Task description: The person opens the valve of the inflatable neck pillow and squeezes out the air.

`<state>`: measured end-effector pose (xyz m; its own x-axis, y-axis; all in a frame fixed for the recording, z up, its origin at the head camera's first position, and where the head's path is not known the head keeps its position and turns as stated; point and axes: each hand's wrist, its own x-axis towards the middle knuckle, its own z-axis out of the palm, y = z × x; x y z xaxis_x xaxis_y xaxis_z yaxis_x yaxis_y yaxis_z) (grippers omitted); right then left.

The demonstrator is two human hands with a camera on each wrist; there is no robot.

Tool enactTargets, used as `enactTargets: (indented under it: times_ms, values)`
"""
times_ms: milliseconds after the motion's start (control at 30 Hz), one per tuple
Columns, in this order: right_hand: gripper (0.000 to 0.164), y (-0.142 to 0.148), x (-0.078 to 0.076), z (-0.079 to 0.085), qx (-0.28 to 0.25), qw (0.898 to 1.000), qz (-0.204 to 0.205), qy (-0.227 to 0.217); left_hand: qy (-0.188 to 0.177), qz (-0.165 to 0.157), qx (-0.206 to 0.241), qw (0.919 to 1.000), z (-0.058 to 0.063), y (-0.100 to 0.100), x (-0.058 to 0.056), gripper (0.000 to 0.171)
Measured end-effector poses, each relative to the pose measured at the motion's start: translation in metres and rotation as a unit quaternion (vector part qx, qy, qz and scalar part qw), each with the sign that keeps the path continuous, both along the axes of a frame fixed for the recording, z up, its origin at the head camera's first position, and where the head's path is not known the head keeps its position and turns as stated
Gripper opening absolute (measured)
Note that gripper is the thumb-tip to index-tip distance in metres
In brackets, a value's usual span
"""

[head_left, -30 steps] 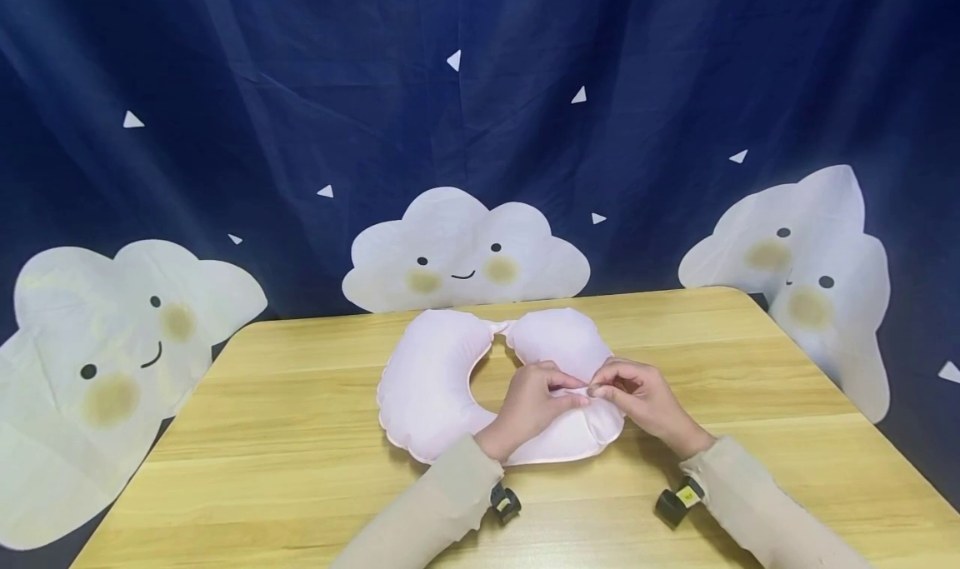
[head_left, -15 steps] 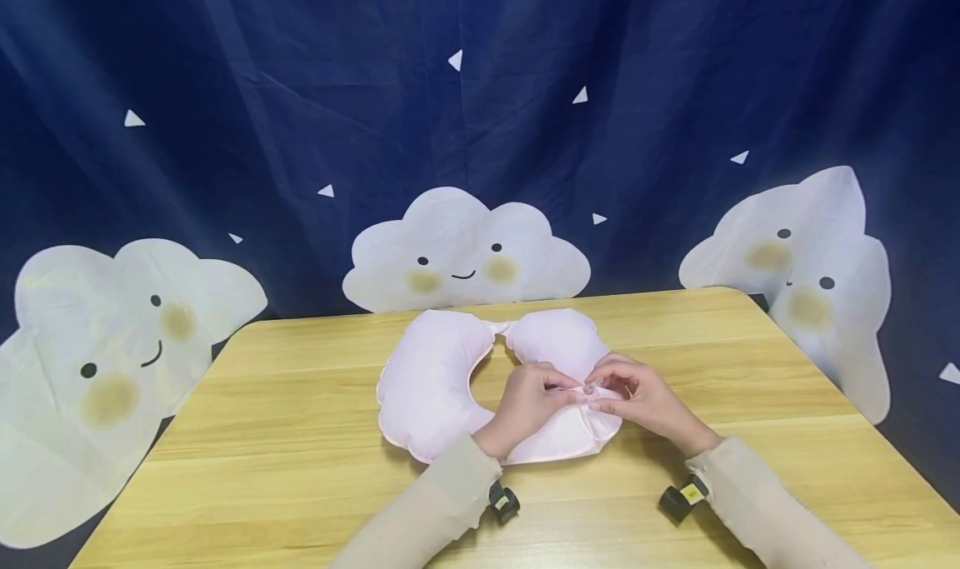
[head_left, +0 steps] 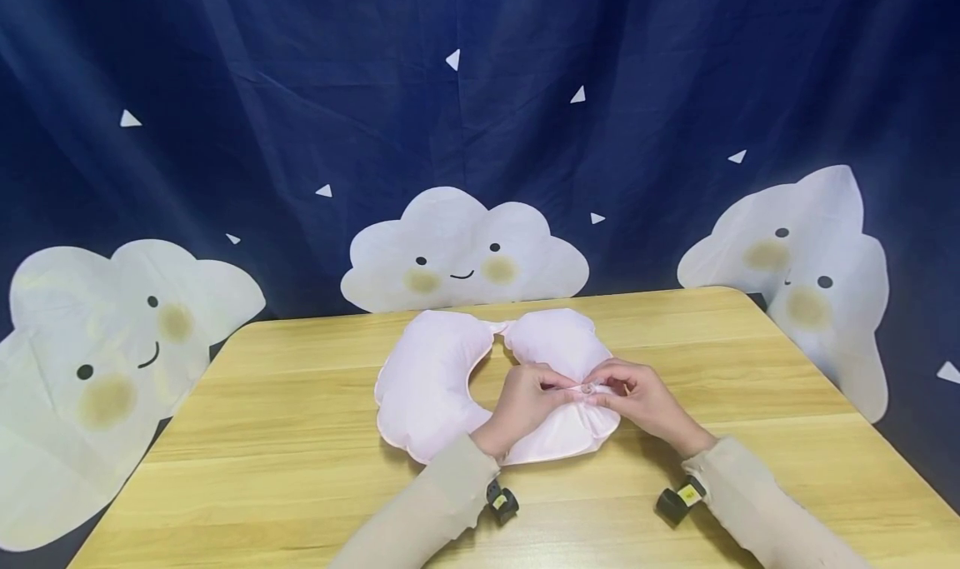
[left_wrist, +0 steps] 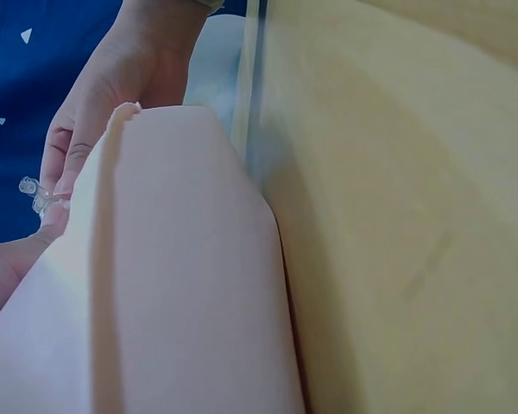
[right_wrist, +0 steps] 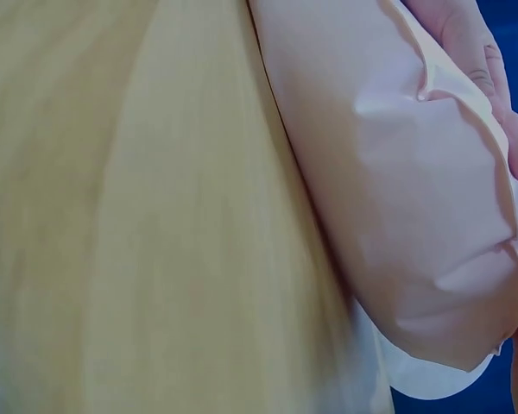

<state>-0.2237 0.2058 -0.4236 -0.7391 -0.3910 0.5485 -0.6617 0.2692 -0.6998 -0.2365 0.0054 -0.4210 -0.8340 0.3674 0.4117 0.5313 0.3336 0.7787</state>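
Note:
A pale pink inflatable neck pillow [head_left: 435, 377], U-shaped and puffed up, lies on the wooden table. Its small clear air valve [head_left: 587, 388] shows between the fingertips of both hands; in the left wrist view the valve [left_wrist: 38, 195] sticks out with a clear cap beside it. My left hand [head_left: 525, 406] pinches the pillow's material at the valve from the left. From the right, my right hand [head_left: 641, 398] has thumb and index finger on either side of the valve, pinching around its base. The right wrist view shows creases in the pillow [right_wrist: 414, 198] near the fingers.
A wooden table [head_left: 285, 419] carries the pillow, with its far edge just behind it. Beyond hangs a dark blue curtain [head_left: 375, 94] with printed clouds. A black wrist camera [head_left: 678, 501] sits below the right sleeve, another [head_left: 502, 502] below the left.
The right fingertips have spread from a close pinch over the valve to either side of it, so the clear valve shows more. Both hands and the pillow otherwise stay almost in place.

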Motion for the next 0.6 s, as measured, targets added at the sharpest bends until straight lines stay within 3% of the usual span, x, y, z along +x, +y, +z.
enactTargets:
  times_ms: [200,600]
  values:
    - [0.020,-0.007,0.009,0.014,0.004,1.000,-0.007,0.020,-0.017,0.008,0.003,0.9998,0.001,0.001,0.000,0.006]
    - [0.012,-0.008,0.008,0.011,-0.020,0.999,-0.016,0.031,-0.054,-0.019,0.042,0.9975,-0.001,0.000,-0.001,0.010]
